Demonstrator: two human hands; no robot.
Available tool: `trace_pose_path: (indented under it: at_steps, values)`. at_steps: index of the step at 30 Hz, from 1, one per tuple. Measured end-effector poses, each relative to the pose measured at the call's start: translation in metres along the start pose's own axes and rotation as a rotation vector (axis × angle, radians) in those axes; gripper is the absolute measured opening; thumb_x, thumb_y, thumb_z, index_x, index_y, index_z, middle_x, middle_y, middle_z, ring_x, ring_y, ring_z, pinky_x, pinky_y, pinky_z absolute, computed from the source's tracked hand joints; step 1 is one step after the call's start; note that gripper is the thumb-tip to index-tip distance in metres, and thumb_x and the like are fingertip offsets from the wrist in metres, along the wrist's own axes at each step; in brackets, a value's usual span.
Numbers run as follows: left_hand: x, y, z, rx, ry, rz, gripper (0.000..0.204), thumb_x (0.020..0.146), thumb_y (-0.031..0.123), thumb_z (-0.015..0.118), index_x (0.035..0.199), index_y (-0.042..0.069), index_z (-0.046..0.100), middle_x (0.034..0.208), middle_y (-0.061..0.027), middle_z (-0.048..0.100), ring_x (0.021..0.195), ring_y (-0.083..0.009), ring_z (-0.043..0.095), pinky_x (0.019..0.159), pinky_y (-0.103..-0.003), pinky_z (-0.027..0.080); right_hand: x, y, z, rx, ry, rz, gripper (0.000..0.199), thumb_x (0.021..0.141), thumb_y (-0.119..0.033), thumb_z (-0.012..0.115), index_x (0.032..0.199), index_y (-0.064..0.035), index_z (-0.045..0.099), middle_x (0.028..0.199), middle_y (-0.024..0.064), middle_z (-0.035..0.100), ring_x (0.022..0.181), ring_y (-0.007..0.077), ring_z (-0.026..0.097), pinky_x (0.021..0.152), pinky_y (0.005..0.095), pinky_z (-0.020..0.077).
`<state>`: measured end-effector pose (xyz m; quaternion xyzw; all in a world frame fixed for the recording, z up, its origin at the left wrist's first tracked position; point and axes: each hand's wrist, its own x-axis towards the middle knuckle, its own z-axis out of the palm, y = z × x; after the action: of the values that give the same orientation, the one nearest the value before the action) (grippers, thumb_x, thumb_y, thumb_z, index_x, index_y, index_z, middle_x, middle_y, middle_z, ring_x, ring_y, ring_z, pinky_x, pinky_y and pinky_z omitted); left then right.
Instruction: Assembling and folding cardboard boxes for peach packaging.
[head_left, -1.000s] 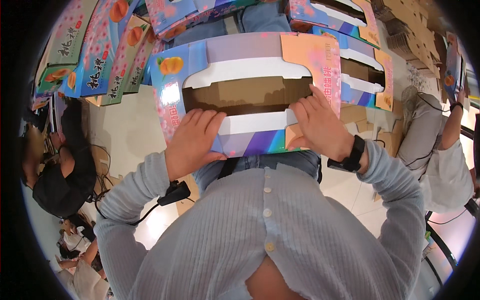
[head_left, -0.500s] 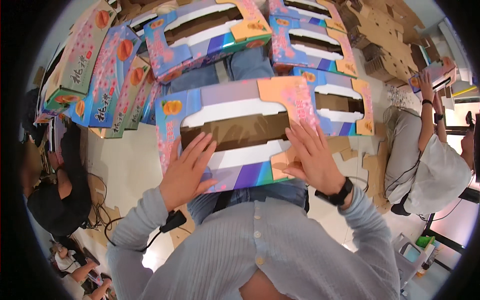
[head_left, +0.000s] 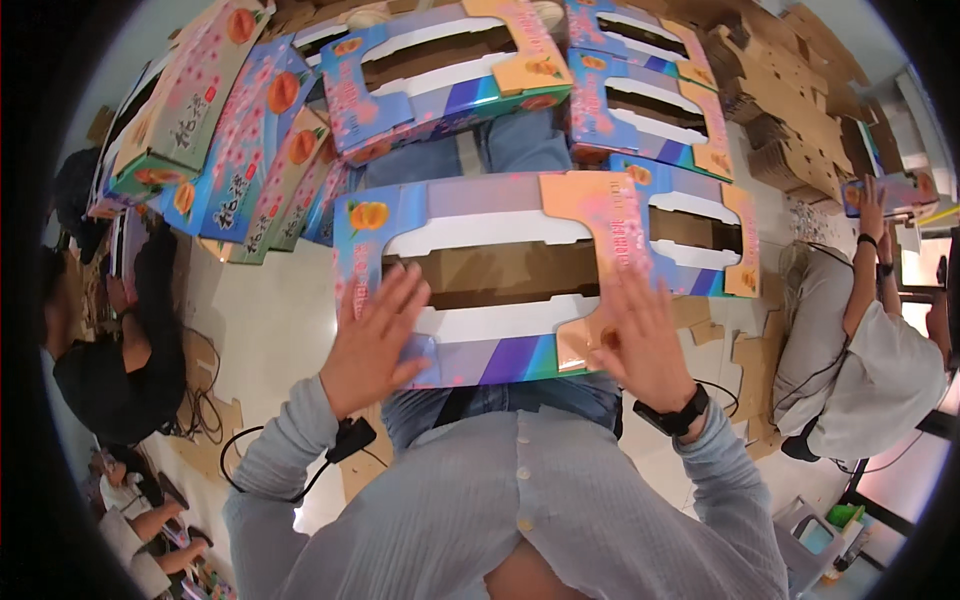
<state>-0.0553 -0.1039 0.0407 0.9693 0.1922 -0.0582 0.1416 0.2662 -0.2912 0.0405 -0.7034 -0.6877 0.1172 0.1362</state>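
In front of my lap lies a colourful cardboard carton [head_left: 510, 313] printed with peaches and pink blossoms. Its wide top slot shows the brown inside, with white flaps along both long edges. My left hand [head_left: 372, 335] spreads its fingers over the carton's left end. Over the orange right end is my right hand [head_left: 645, 340], fingers stretched out and slightly blurred. Neither hand grips anything; whether the palms touch the cardboard I cannot tell. Just beyond sits a similar carton [head_left: 450, 105], and another carton [head_left: 692, 275] stands close on the right.
Green and blue cartons [head_left: 245, 150] lean together at the far left. More cartons [head_left: 650, 125] and flat brown cardboard stacks [head_left: 790, 125] stand at the far right. A person in black [head_left: 115, 370] sits left; a person in a light shirt [head_left: 880, 370] handles a carton right. Cables [head_left: 205, 390] lie on the floor.
The scene has shifted right and slightly down in view. My right hand's fingers are straighter and raised a little on the carton's right end. My left hand stays over the left end.
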Motion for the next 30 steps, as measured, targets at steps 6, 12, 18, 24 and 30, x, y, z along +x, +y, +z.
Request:
trace_pose_path:
  at_steps: [6, 12, 18, 24, 30]
  values:
    - [-0.003, -0.02, 0.021, -0.075, 0.149, -0.285, 0.086, 0.088, 0.034, 0.063, 0.156, 0.001, 0.023, 0.163, -0.0166, 0.022, 0.152, -0.0312, 0.02, 0.12, -0.057, 0.012, -0.003, 0.022, 0.023, 0.155, 0.008, 0.103, 0.077, 0.091, -0.032, 0.063, 0.153, 0.0006, 0.031, 0.158, 0.0235, 0.03, 0.148, 0.0386, 0.026, 0.118, 0.0534, 0.0243]
    - [-0.023, -0.046, 0.04, -0.367, 0.439, -0.395, 0.076, 0.096, 0.031, 0.056, 0.156, 0.0, 0.021, 0.163, -0.0219, 0.018, 0.151, -0.0383, 0.018, 0.121, -0.048, 0.016, -0.005, 0.023, 0.013, 0.032, 0.076, 0.066, 0.074, 0.093, -0.03, 0.062, 0.152, 0.0015, 0.031, 0.158, 0.0239, 0.03, 0.147, 0.0392, 0.028, 0.117, 0.0523, 0.0258]
    - [-0.028, -0.037, 0.055, -1.184, 0.448, -0.473, 0.078, 0.101, 0.013, 0.055, 0.159, 0.004, 0.003, 0.16, -0.0109, 0.02, 0.145, -0.0216, 0.025, 0.118, -0.038, 0.026, -0.014, 0.03, 0.017, 0.448, -0.016, 0.263, 0.079, 0.094, -0.031, 0.061, 0.156, -0.0004, 0.022, 0.161, 0.0244, 0.021, 0.138, 0.0394, 0.043, 0.103, 0.0423, 0.0461]
    - [-0.038, -0.047, 0.07, -1.613, 0.332, -0.65, 0.066, 0.102, 0.023, 0.056, 0.155, 0.007, 0.021, 0.142, -0.0077, 0.047, 0.126, -0.0172, 0.05, 0.105, -0.035, 0.044, -0.017, 0.045, 0.033, 0.382, 0.076, 0.178, 0.083, 0.096, -0.029, 0.062, 0.157, 0.0003, 0.016, 0.161, 0.0252, 0.019, 0.14, 0.0327, 0.041, 0.108, 0.0372, 0.0413]
    - [-0.032, -0.029, 0.058, -1.875, 0.425, -0.699, 0.051, 0.1, 0.023, 0.061, 0.143, 0.005, 0.041, 0.127, -0.0061, 0.06, 0.112, -0.0168, 0.06, 0.097, -0.033, 0.049, -0.065, 0.041, 0.072, 1.361, 0.142, 0.616, 0.071, 0.105, -0.038, 0.047, 0.158, -0.0043, 0.014, 0.161, 0.0169, 0.024, 0.146, 0.0284, 0.031, 0.118, 0.0394, 0.028]
